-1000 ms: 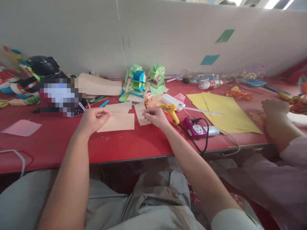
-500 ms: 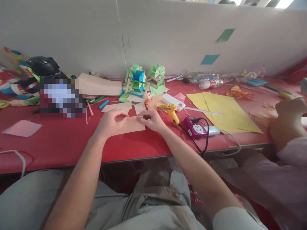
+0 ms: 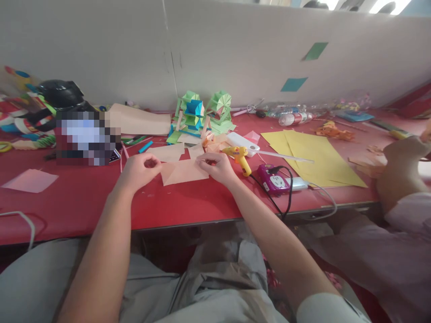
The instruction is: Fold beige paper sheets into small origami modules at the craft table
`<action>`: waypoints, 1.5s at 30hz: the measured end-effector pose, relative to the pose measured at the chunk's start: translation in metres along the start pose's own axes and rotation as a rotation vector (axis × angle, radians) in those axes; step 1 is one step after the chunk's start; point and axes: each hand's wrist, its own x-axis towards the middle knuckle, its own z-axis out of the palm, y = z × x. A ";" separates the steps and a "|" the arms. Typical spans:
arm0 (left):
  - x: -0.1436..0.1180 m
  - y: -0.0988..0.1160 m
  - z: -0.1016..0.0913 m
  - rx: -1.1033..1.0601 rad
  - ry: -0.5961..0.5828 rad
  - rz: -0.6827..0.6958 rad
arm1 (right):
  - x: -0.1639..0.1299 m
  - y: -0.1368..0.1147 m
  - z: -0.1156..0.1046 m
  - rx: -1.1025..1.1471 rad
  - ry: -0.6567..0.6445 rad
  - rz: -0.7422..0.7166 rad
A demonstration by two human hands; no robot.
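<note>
From the left we see one pink paper square (image 3: 31, 180) lying alone on the red table (image 3: 84, 197), with bare cloth between it and our arms and on to the near edge. Our left hand (image 3: 139, 170) is loosely curled, fingertips at the left corner of the peach paper sheet (image 3: 183, 172); whether it pinches the corner we cannot tell. Our right hand (image 3: 217, 167) presses that sheet's right end, which lies flat between both hands. Beyond stand two green paper models (image 3: 204, 110). Rightward: one yellow glue gun (image 3: 239, 155), one purple power strip (image 3: 274, 179), two overlapping yellow sheets (image 3: 313, 154). A co-worker's hand (image 3: 402, 154) rests at the far right edge.
</note>
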 end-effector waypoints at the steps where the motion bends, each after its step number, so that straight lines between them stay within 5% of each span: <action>1: 0.000 -0.005 -0.004 0.010 0.025 -0.026 | 0.000 0.000 -0.002 0.005 0.024 0.015; 5: 0.002 -0.015 -0.013 -0.023 0.081 -0.154 | 0.001 -0.001 -0.007 0.061 0.138 0.084; 8: 0.002 -0.006 -0.013 -0.334 0.057 -0.144 | 0.002 -0.002 -0.006 0.132 0.095 0.121; 11: 0.000 0.007 -0.010 -0.584 -0.072 -0.085 | 0.002 -0.003 -0.002 0.210 -0.013 0.152; 15: 0.000 0.010 0.003 -0.612 -0.215 -0.195 | 0.002 -0.006 0.003 0.307 -0.012 0.226; 21: 0.002 0.018 0.029 -0.759 0.057 -0.217 | 0.005 -0.005 0.002 0.514 0.032 0.388; 26: -0.004 0.036 0.028 -0.784 -0.261 -0.268 | 0.006 0.005 0.001 0.535 0.034 0.423; 29: -0.007 0.038 0.032 -0.770 -0.336 -0.282 | 0.006 0.005 0.002 0.533 -0.059 0.452; 35: -0.005 0.037 0.054 -0.780 -0.144 -0.195 | 0.005 0.000 0.004 0.609 -0.059 0.435; 45: -0.003 0.039 0.061 -0.859 -0.097 -0.149 | 0.004 0.007 0.007 0.470 -0.104 0.386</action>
